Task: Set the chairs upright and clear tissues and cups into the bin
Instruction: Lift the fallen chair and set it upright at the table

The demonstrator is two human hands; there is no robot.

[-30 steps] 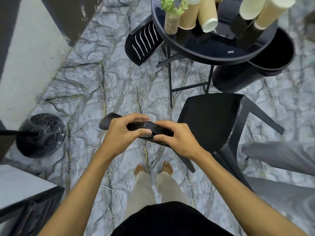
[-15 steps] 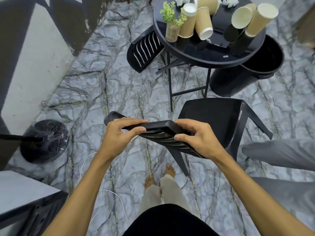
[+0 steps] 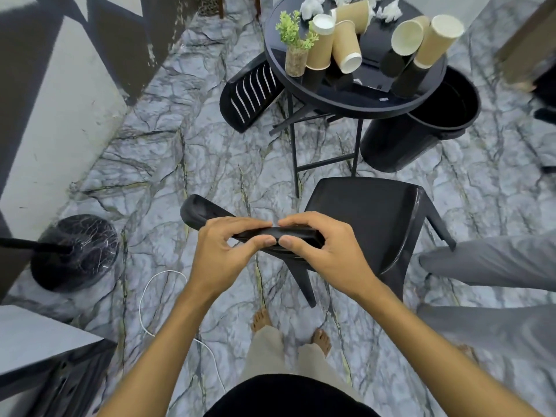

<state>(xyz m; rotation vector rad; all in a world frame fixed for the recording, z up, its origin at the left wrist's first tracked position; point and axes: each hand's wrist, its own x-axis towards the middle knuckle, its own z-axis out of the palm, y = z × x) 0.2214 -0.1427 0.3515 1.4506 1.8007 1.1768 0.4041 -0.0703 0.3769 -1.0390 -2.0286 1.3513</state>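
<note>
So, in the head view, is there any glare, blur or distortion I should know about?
Head view: wide-angle distortion bends the wall and stretches the cups outward; the glossy table mirrors the cups as dark reflections; the right edge is smeared, so the things there cannot be told; both hands (left hand, right hand) and the chair are sharp; light is soft and even.

From where I watched, the left hand (image 3: 222, 257) and right hand (image 3: 325, 254) were bare, forearms sleeveless. A black top (image 3: 288, 398) filled the bottom centre; beige trousers (image 3: 270, 353) ran to bare feet (image 3: 261, 319).
</note>
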